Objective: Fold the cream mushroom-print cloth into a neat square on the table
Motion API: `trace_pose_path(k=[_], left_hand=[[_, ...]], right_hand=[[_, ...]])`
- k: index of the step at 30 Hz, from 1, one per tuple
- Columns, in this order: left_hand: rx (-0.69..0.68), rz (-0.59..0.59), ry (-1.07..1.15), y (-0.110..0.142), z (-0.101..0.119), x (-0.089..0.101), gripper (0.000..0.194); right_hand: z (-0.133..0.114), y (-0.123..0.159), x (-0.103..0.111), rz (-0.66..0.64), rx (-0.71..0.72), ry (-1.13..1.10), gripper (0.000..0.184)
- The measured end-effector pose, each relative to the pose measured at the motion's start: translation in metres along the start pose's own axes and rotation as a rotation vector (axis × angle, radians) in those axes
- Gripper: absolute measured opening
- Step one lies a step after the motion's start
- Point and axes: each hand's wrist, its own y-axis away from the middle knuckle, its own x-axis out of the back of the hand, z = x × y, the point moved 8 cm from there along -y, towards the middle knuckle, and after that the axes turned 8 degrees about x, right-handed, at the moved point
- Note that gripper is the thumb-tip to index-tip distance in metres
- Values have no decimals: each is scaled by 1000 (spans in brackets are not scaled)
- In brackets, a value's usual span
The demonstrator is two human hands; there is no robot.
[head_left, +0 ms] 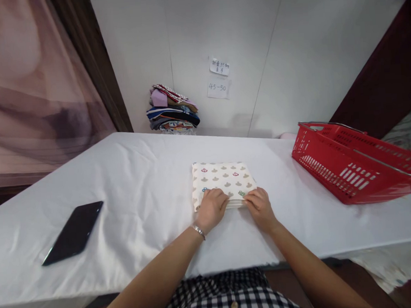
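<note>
A folded cream cloth [224, 176] with a small mushroom-like print lies on the white-covered table, its folded layers showing along the near edge. My left hand [212, 207], with a bracelet at the wrist, is closed on the near edge, left of its middle. At the near right corner, my right hand [260, 208] pinches the same cloth between thumb and fingers. The fingertips of both hands are partly hidden by the fabric and by the hands themselves.
On the left of the white tablecloth [138, 190] lies a dark tablet or phone [74, 233]. A red plastic basket [352, 163] with metal handles stands at the right. Folded clothes [173, 110] are stacked beyond the far edge, near papers [218, 87] on the wall.
</note>
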Motion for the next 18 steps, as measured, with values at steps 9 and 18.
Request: trace_pose_path(k=[9,18], left_hand=[[-110,-20,-125,12,0,-10,18],[-102,-11,-101,13,1,-9,21]], right_hand=[[-10,0,-1,-85,91,9,18],[-18,-25,2,-79,31,-24,22]])
